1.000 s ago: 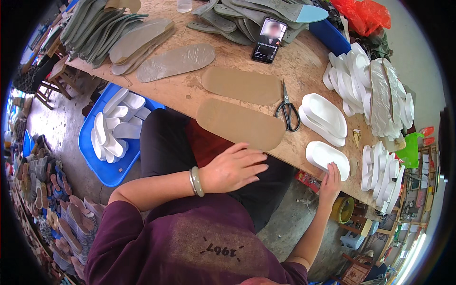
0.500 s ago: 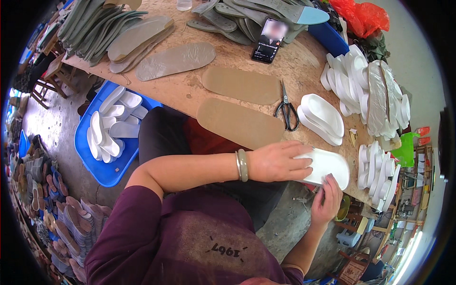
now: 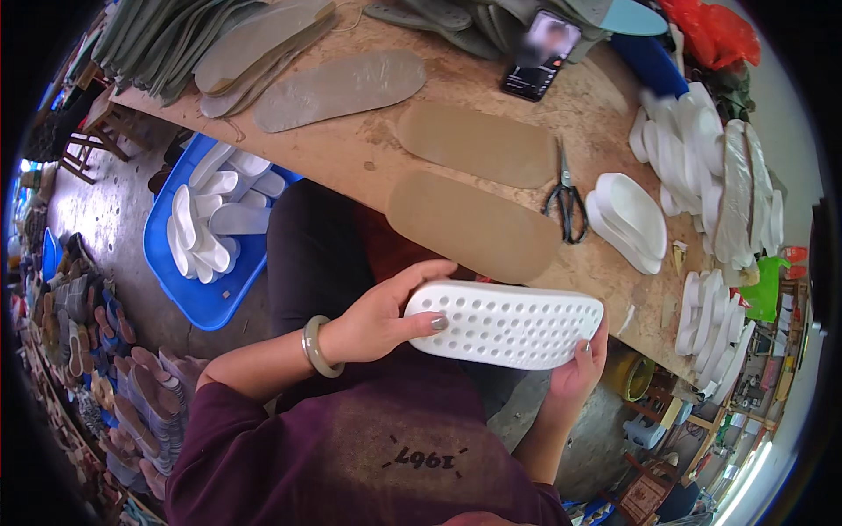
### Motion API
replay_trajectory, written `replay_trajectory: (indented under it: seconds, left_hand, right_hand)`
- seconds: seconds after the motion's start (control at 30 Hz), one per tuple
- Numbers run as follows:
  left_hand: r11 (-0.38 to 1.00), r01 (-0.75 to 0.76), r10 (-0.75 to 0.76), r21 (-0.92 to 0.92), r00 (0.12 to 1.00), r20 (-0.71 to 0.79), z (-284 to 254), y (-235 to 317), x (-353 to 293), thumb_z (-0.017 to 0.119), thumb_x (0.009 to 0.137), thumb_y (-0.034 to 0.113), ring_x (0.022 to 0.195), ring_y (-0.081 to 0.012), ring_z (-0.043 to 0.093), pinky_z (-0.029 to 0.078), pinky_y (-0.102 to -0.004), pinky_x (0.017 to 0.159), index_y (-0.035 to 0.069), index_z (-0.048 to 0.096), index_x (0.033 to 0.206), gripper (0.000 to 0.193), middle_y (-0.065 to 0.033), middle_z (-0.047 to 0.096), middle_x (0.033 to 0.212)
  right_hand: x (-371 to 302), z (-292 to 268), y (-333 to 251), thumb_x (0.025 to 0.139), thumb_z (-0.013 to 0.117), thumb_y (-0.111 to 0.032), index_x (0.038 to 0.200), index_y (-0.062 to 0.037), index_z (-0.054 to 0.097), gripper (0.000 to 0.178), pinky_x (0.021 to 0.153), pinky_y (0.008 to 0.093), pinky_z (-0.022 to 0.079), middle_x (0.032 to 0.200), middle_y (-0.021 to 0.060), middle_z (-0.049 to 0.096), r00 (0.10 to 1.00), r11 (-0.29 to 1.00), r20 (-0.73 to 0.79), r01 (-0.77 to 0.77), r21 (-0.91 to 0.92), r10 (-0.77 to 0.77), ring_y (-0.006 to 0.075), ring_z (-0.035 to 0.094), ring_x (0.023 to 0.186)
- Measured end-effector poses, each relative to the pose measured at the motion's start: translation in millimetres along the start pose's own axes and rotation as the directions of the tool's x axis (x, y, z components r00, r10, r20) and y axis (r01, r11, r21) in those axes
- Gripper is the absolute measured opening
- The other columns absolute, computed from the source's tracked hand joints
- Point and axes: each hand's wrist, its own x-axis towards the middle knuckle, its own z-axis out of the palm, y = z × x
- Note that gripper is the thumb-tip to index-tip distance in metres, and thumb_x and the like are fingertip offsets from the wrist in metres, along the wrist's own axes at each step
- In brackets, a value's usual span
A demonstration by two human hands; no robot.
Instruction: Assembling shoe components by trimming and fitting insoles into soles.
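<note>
A white foam shoe sole [image 3: 510, 323] with many round holes is held flat in front of my lap, below the table edge. My left hand [image 3: 379, 317] grips its left end, thumb on top. My right hand [image 3: 577, 377] supports its right end from below, fingers curled over the edge. Two tan insole pieces [image 3: 474, 224] lie on the wooden table [image 3: 368, 149] just beyond the sole. Black scissors [image 3: 567, 198] lie to the right of them.
White soles are stacked at the table's right [image 3: 628, 219] and far right [image 3: 702, 149]. Grey insoles [image 3: 338, 86] pile at the back, beside a phone [image 3: 541, 54]. A blue bin of white soles [image 3: 209, 238] stands on the floor at left. Sandals line the floor's left edge [image 3: 96, 342].
My left hand moved from my lap to the right and took the white sole. Both hands lifted it off the table edge and turned it holed side up.
</note>
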Motion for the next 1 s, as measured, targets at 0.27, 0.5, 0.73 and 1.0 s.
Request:
replay_trajectory:
  seconds: [0.27,0.5,0.73,1.0]
  left_hand:
    - [0.146,-0.21,0.641,0.967,0.764,0.069,-87,22,14,0.077,0.081,0.03,0.108,-0.0281,0.061,0.046,-0.0403,0.091,0.007,0.07,0.106,0.035,-0.0074,0.067,0.112]
    - [0.071,-0.232,0.609,0.97,0.78,0.142,-111,14,25,0.078,0.076,0.037,0.112,-0.0221,0.061,0.042,-0.0405,0.095,0.011,0.072,0.103,0.038,-0.0009,0.068,0.116]
    - [0.083,-0.268,0.65,0.96,0.745,0.152,-115,11,27,0.078,0.076,0.034,0.108,-0.0202,0.061,0.043,-0.0386,0.092,0.012,0.071,0.1,0.034,-0.0004,0.067,0.113]
    - [0.072,-0.278,0.668,0.958,0.727,0.161,-115,11,27,0.079,0.076,0.031,0.106,-0.0192,0.061,0.045,-0.0368,0.09,0.011,0.07,0.099,0.031,-0.0004,0.066,0.111]
  right_hand:
    - [48,43,24,0.099,0.05,-0.004,0.151,-0.0002,0.031,0.057,0.11,0.045,0.043,0.144,0.0166,0.05,0.977,0.967,-0.091,-0.173,0.189,0.192,0.0282,0.052,0.131]
    - [61,63,36,0.1,0.048,-0.004,0.152,-0.0008,0.03,0.055,0.109,0.0462,0.045,0.146,0.0172,0.049,0.967,0.964,-0.094,-0.22,0.152,0.236,0.028,0.052,0.131]
    - [62,67,38,0.101,0.046,-0.005,0.151,-0.0012,0.032,0.052,0.108,0.047,0.045,0.146,0.0179,0.049,0.971,0.968,-0.084,-0.21,0.135,0.223,0.0292,0.053,0.131]
    - [60,67,40,0.102,0.046,-0.006,0.151,-0.0012,0.033,0.051,0.108,0.0481,0.045,0.145,0.0179,0.049,0.971,0.971,-0.097,-0.205,0.119,0.217,0.03,0.052,0.131]
